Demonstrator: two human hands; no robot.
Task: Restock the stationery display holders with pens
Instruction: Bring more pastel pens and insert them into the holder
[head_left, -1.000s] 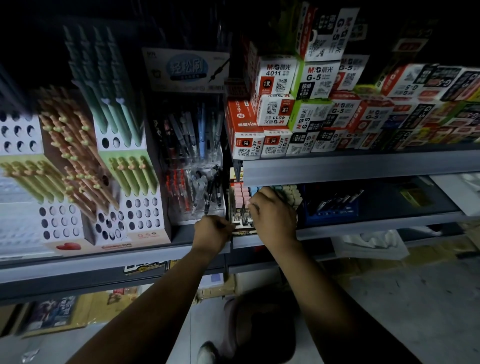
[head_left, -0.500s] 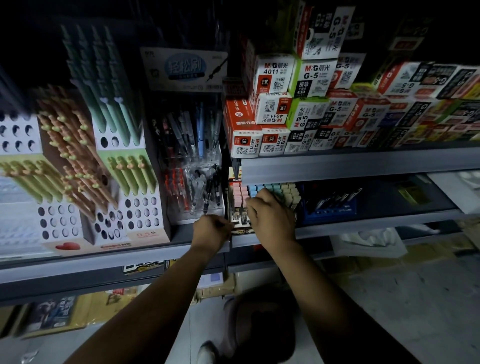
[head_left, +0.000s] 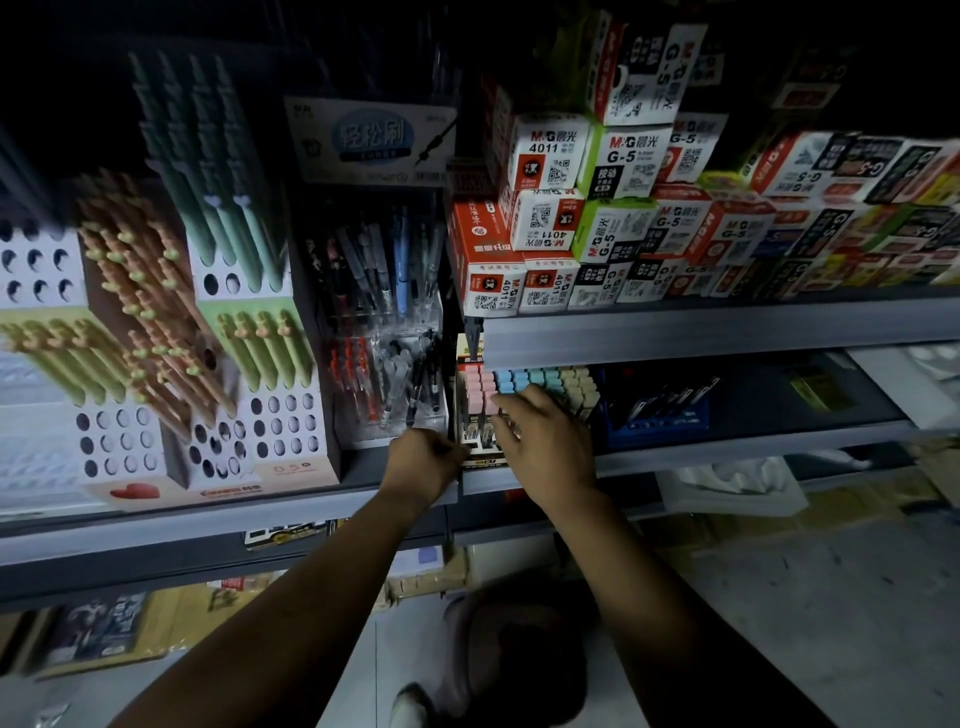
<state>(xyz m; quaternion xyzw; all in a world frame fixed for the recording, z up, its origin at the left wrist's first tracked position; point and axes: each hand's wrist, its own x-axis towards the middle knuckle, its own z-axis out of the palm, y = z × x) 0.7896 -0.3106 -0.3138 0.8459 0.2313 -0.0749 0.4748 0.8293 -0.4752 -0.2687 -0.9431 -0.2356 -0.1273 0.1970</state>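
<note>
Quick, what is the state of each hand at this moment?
Left hand: fingers curled beside the pen holder; whether it grips anything cannot be told.
Right hand: open, fingers touching the pastel-capped pens.

The block-capped plastic pens (head_left: 524, 382) on the lower shelf run in colour bands from left to right: pink, blue, teal, cream. The tall slim pens (head_left: 223, 208) in the upper left display are mint green. The slanted pens (head_left: 145, 301) beside them are peach with pale green heart tips. The short pens (head_left: 265, 353) are light green with peach tips. The cardboard holder front (head_left: 283, 434) is white, patterned with rows of dark round holes. The printed heart (head_left: 136, 490) on the neighbouring display base is red. The 4011 cartons (head_left: 491, 260) are red and white; the G-5 cartons (head_left: 618, 166) are green, white and black. The metal shelf edge (head_left: 727, 332) is grey.
</note>
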